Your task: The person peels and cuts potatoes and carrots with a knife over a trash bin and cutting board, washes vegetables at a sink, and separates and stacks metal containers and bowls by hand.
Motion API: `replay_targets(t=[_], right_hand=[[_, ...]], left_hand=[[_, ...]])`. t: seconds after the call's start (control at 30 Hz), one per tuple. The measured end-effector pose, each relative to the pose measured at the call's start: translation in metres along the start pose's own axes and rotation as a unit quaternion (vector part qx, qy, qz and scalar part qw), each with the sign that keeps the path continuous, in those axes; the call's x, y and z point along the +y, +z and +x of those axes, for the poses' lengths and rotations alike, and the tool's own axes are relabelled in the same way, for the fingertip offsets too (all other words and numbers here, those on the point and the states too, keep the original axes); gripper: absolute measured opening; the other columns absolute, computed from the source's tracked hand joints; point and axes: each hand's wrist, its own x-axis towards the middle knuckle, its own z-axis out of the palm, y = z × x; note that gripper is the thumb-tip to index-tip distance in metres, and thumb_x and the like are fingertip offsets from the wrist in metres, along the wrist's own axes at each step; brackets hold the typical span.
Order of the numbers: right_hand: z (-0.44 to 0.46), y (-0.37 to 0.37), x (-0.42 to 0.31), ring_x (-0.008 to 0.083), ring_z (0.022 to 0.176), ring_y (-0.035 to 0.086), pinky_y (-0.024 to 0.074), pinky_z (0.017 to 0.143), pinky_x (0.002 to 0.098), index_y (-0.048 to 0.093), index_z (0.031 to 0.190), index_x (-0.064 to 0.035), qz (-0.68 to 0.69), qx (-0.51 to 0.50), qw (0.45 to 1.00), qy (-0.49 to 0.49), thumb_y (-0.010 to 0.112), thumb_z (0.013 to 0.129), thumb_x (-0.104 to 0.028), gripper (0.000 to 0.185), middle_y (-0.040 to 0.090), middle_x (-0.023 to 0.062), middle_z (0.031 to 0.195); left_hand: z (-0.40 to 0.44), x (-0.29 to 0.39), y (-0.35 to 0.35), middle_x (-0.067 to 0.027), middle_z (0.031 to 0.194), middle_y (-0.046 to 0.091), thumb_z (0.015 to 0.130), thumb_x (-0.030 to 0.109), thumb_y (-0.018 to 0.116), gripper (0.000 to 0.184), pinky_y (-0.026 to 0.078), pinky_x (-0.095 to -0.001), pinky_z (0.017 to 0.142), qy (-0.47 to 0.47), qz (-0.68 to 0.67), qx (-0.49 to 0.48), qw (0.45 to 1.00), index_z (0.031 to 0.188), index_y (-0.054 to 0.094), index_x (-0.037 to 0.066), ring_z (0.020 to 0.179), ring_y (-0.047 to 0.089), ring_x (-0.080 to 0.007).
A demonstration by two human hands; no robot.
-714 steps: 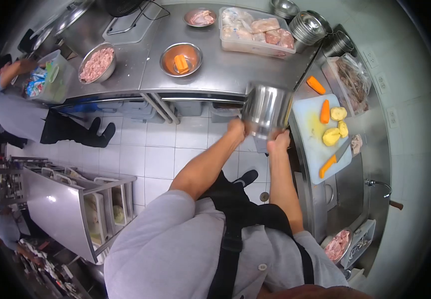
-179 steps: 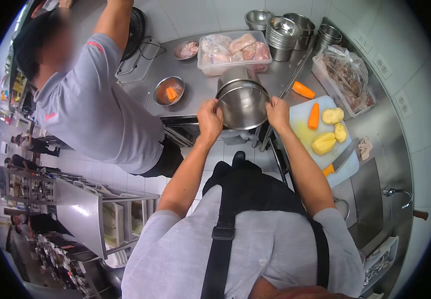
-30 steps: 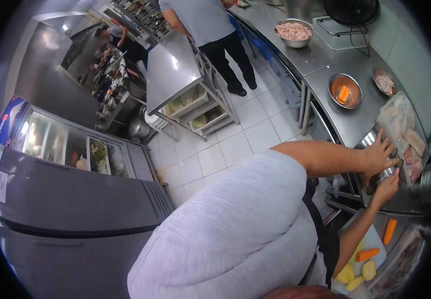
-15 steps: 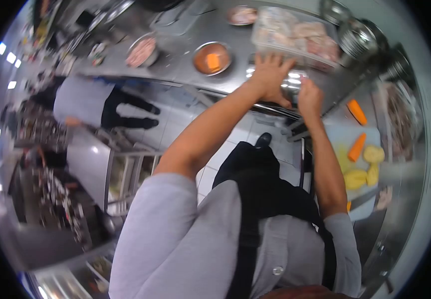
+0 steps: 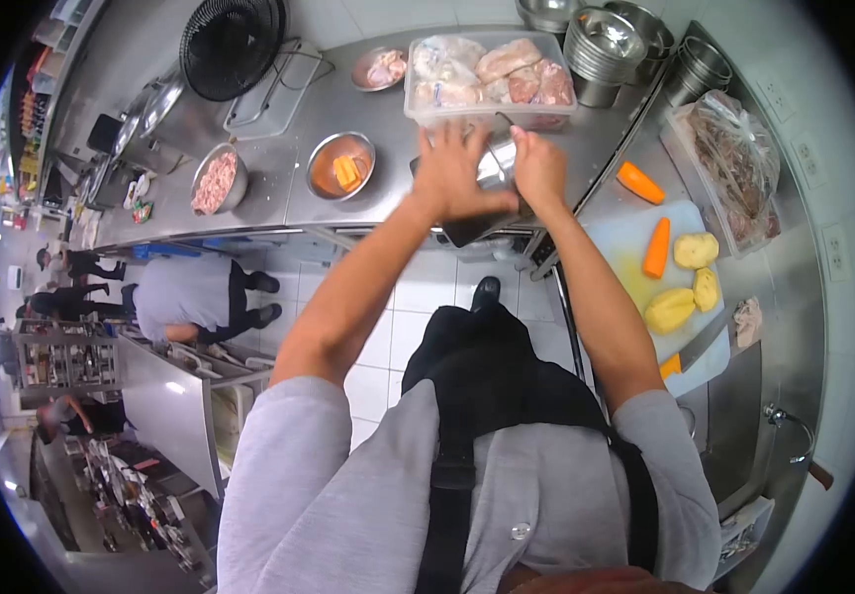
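My left hand (image 5: 450,178) has its fingers spread over a shiny metal piece (image 5: 495,166) at the counter's front edge. A dark flat panel (image 5: 477,229) shows below that hand; whether it belongs to the metal piece I cannot tell. Close by on the right, my right hand (image 5: 540,174) is closed in a fist at the metal piece's right side, and what it grips is hidden. Just behind both hands stands a clear plastic tub (image 5: 492,117) of bagged raw meat. A steel bowl (image 5: 315,178) with orange pieces sits to the left.
On the right, a white cutting board (image 5: 601,238) carries a carrot (image 5: 656,247), peeled potatoes (image 5: 669,311) and a knife (image 5: 700,345). Stacked steel bowls (image 5: 601,54) and a bin of bagged food (image 5: 734,178) stand behind. A co-worker (image 5: 185,292) bends at the left.
The view has swung so that counter items sit further left and lower. My left hand stays spread and my right stays closed; the dark panel now shows beneath them.
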Motion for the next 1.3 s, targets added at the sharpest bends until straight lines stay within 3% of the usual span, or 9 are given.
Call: replay_targets(t=[0.17, 0.5, 0.67, 0.7, 0.77, 0.87, 0.97, 1.2, 1.3], right_hand=[[0.009, 0.009, -0.012, 0.0505, 0.081, 0.066, 0.0503, 0.076, 0.057, 0.07, 0.083, 0.0039, 0.041, -0.025, 0.996, 0.07, 0.047, 0.104, -0.033, 0.049, 0.068, 0.0297, 0.084], [-0.05, -0.034, 0.008, 0.045, 0.071, 0.063, 0.0479, 0.064, 0.0505, 0.059, 0.087, 0.001, 0.129, -0.064, 0.987, -0.074, 0.061, 0.101, -0.025, 0.029, 0.065, 0.024, 0.081], [-0.056, -0.01, 0.039, 0.0346, 0.08, 0.066, 0.048, 0.074, 0.0459, 0.069, 0.1, 0.0016, 0.186, -0.191, 0.961, 0.077, 0.051, 0.105, -0.039, 0.045, 0.067, 0.0264, 0.086], [-0.049, -0.01, 0.035, 0.0279, 0.086, 0.068, 0.05, 0.081, 0.0421, 0.072, 0.11, 0.0024, 0.101, -0.213, 0.97, 0.055, 0.05, 0.106, -0.037, 0.045, 0.073, 0.0205, 0.092], [-0.046, 0.003, 0.037, 0.0241, 0.091, 0.068, 0.0508, 0.084, 0.0406, 0.07, 0.113, 0.007, 0.254, -0.135, 0.955, 0.068, 0.05, 0.107, -0.032, 0.045, 0.075, 0.0162, 0.101], [-0.025, 0.001, 0.008, 0.0328, 0.089, 0.067, 0.0494, 0.084, 0.0433, 0.069, 0.111, 0.0078, 0.203, -0.146, 0.962, 0.107, 0.05, 0.107, -0.035, 0.047, 0.072, 0.0265, 0.101], [-0.028, 0.011, 0.013, 0.0425, 0.075, 0.064, 0.048, 0.071, 0.0493, 0.068, 0.095, 0.0089, 0.17, -0.078, 0.982, 0.014, 0.051, 0.107, -0.034, 0.047, 0.066, 0.0303, 0.082], [-0.048, -0.019, 0.025, 0.047, 0.072, 0.065, 0.0474, 0.064, 0.052, 0.066, 0.093, 0.0061, 0.159, -0.08, 0.978, -0.111, 0.056, 0.105, -0.027, 0.037, 0.067, 0.0271, 0.081], [-0.038, -0.01, 0.043, 0.0435, 0.082, 0.069, 0.0514, 0.071, 0.0461, 0.069, 0.109, 0.0063, 0.11, -0.054, 0.992, -0.028, 0.052, 0.106, -0.027, 0.037, 0.07, 0.0285, 0.091]], left_hand=[[-0.009, 0.022, -0.009, -0.0269, 0.156, 0.032, 0.046, 0.078, 0.085, 0.148, 0.024, -0.0685, 0.113, -0.003, 0.04, -0.029, 0.999, 0.16, 0.02, 0.01, 0.144, 0.031, -0.0473], [0.019, -0.024, -0.019, -0.0269, 0.143, 0.049, 0.043, 0.077, 0.087, 0.147, 0.04, -0.0543, 0.107, 0.043, -0.1, -0.063, 0.992, 0.157, 0.027, 0.007, 0.131, 0.049, -0.0458], [0.027, -0.024, -0.015, -0.0269, 0.146, 0.047, 0.052, 0.074, 0.085, 0.126, 0.028, -0.0587, 0.116, 0.078, -0.143, -0.039, 0.986, 0.151, 0.043, 0.009, 0.139, 0.038, -0.0471], [0.017, -0.021, 0.005, -0.029, 0.148, 0.044, 0.051, 0.072, 0.087, 0.128, 0.021, -0.0663, 0.115, 0.113, -0.133, 0.033, 0.984, 0.152, 0.04, 0.01, 0.139, 0.036, -0.05], [-0.013, 0.016, -0.008, -0.0353, 0.158, 0.025, 0.046, 0.067, 0.09, 0.145, 0.01, -0.0759, 0.113, 0.014, -0.068, 0.0, 0.998, 0.161, 0.021, 0.012, 0.145, 0.022, -0.0584], [-0.021, 0.017, -0.013, -0.0349, 0.156, 0.028, 0.044, 0.068, 0.09, 0.147, 0.014, -0.0731, 0.115, -0.031, -0.043, 0.014, 0.999, 0.16, 0.023, 0.009, 0.145, 0.026, -0.0558], [-0.023, 0.004, -0.016, -0.0311, 0.144, 0.041, 0.044, 0.068, 0.089, 0.137, 0.021, -0.0699, 0.113, 0.002, -0.056, 0.023, 0.998, 0.154, 0.034, 0.007, 0.137, 0.038, -0.0502], [0.003, -0.035, -0.02, -0.0279, 0.141, 0.047, 0.043, 0.072, 0.086, 0.134, 0.025, -0.0664, 0.113, -0.039, -0.265, -0.058, 0.962, 0.149, 0.04, 0.006, 0.132, 0.045, -0.0433], [-0.002, -0.002, -0.012, -0.031, 0.146, 0.043, 0.049, 0.073, 0.084, 0.13, 0.018, -0.0711, 0.114, -0.018, -0.132, 0.041, 0.99, 0.15, 0.038, 0.006, 0.139, 0.036, -0.0519]])
